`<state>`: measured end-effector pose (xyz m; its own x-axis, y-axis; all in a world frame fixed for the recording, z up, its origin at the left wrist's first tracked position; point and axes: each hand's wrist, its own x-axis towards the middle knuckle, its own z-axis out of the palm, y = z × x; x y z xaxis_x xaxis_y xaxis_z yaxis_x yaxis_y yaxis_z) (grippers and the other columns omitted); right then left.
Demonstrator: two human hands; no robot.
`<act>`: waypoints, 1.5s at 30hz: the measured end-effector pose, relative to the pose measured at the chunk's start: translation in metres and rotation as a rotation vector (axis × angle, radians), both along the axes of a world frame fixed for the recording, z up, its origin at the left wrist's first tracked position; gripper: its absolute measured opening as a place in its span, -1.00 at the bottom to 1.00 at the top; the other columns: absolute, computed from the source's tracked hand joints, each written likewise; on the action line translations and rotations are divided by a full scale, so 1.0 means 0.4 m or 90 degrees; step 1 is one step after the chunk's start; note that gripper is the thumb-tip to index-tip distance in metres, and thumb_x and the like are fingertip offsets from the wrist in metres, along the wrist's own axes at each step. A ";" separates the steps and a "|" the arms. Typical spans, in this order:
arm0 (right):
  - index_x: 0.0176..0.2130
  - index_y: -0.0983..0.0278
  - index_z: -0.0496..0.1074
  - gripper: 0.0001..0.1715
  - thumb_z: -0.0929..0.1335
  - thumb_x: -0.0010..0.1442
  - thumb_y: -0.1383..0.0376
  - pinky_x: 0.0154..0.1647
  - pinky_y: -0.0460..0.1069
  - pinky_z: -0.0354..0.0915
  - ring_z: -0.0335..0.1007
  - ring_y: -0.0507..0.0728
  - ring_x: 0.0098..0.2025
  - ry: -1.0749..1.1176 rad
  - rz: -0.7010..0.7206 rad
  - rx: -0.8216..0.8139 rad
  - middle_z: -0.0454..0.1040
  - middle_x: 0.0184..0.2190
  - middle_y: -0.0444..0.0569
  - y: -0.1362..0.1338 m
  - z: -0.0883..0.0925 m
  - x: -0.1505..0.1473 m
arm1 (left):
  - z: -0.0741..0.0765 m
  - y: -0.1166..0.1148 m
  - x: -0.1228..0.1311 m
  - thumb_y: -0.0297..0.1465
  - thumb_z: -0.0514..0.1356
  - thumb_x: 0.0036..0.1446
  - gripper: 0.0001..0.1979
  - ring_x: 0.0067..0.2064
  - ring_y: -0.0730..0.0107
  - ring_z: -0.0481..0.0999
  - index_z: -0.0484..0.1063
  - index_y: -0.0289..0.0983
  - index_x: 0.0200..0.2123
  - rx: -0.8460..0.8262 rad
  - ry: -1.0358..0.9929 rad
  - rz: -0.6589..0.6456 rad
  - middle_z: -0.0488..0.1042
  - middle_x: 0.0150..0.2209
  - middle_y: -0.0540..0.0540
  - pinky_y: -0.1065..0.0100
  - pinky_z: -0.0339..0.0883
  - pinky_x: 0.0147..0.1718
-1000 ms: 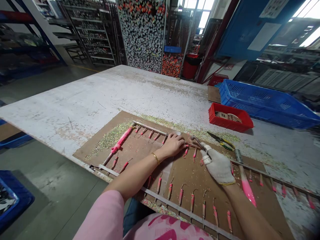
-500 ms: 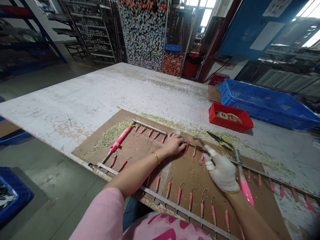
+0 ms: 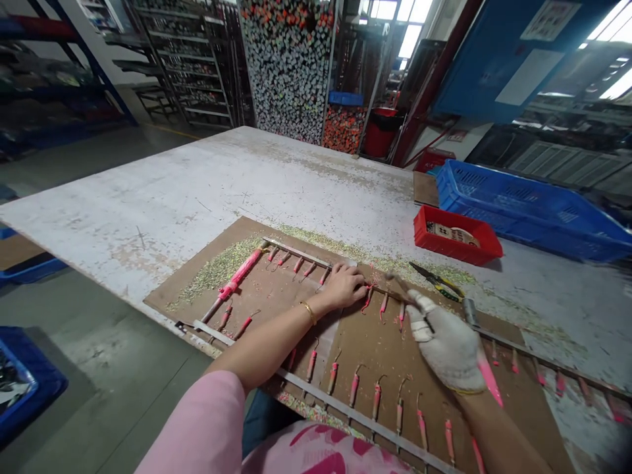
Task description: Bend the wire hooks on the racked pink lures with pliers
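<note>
My left hand, bare with a gold bracelet at the wrist, is closed over the far bar of a metal rack. Pink-coated hooks hang inward from this bar, one right beside my fingertips. My right hand wears a white glove and grips a short brownish tool. Motion blurs the tool, so its kind is unclear; its end lies over the bar, just right of my left hand. More hooks line the near bar. A pink-coated rod forms the left side.
Brown cardboard lies under the rack, with yellow-green flakes scattered around. Beyond the bar are yellow-handled pliers, a red bin and a blue crate on the white table. Another blue crate stands lower left.
My right hand and its tool have shifted slightly right along the bar, and the tool has turned. My left hand holds its place. The view has moved a little.
</note>
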<state>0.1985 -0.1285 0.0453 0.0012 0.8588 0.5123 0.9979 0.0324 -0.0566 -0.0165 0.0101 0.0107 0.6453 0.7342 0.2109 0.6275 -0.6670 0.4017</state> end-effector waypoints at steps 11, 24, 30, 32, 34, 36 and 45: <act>0.21 0.17 0.55 -0.48 0.24 0.43 0.09 -0.29 0.02 0.26 0.48 0.14 -0.39 0.014 -0.023 0.029 0.63 -0.37 -0.01 -0.004 -0.016 0.009 | -0.007 0.004 0.001 -0.25 0.14 0.38 -0.74 0.05 0.15 0.44 0.63 -0.17 -0.17 -0.001 0.007 -0.001 0.54 -0.06 -0.11 0.05 0.13 0.21; 0.14 0.17 0.60 -0.49 0.21 0.43 0.11 -0.40 0.00 0.12 0.30 0.08 -0.53 -0.047 0.015 -0.067 0.51 -0.55 -0.08 -0.004 -0.026 0.007 | -0.012 0.007 0.000 -0.26 0.14 0.37 -0.76 0.04 0.18 0.43 0.61 -0.18 -0.18 -0.003 0.012 -0.007 0.54 -0.07 -0.11 0.08 0.11 0.22; 0.17 0.23 0.58 -0.47 0.25 0.42 0.07 -0.28 -0.01 0.23 0.42 0.10 -0.41 0.040 -0.037 0.050 0.62 -0.39 -0.01 -0.001 -0.030 0.013 | -0.015 0.009 0.001 -0.23 0.12 0.40 -0.73 0.05 0.17 0.41 0.61 -0.17 -0.17 0.002 0.012 -0.004 0.55 -0.03 -0.10 0.08 0.09 0.21; 0.16 0.16 0.58 -0.50 0.24 0.40 0.11 -0.37 -0.01 0.18 0.33 0.08 -0.50 0.016 -0.009 -0.042 0.56 -0.51 -0.09 0.001 -0.032 0.011 | -0.016 0.010 0.001 -0.25 0.13 0.38 -0.75 0.05 0.18 0.42 0.61 -0.17 -0.18 0.002 0.008 -0.004 0.55 -0.02 -0.09 0.09 0.08 0.22; 0.16 0.16 0.58 -0.50 0.23 0.41 0.12 -0.39 -0.01 0.18 0.34 0.08 -0.50 0.019 0.012 -0.078 0.58 -0.49 -0.09 0.000 -0.031 0.009 | -0.018 0.011 0.001 -0.26 0.14 0.38 -0.76 0.05 0.19 0.42 0.61 -0.18 -0.19 0.002 0.009 -0.015 0.55 -0.05 -0.09 0.09 0.09 0.21; 0.17 0.23 0.57 -0.48 0.23 0.44 0.09 -0.27 -0.02 0.26 0.45 0.09 -0.38 0.056 -0.010 0.009 0.65 -0.32 -0.01 -0.002 -0.027 0.007 | -0.018 0.011 0.001 -0.25 0.14 0.38 -0.75 0.04 0.18 0.42 0.61 -0.18 -0.19 0.008 0.013 -0.019 0.54 -0.06 -0.09 0.09 0.10 0.20; 0.15 0.20 0.59 -0.51 0.24 0.44 0.12 -0.29 0.00 0.27 0.46 0.12 -0.40 0.031 -0.012 0.008 0.65 -0.36 -0.01 -0.001 -0.024 0.003 | -0.015 0.009 0.001 -0.23 0.13 0.39 -0.74 0.05 0.17 0.42 0.62 -0.16 -0.13 0.005 0.027 -0.015 0.53 -0.05 -0.10 0.08 0.10 0.20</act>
<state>0.1998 -0.1288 0.0357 0.0420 0.8517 0.5223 0.9944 0.0151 -0.1045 -0.0161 0.0138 0.0049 0.6707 0.7174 0.1887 0.6285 -0.6847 0.3691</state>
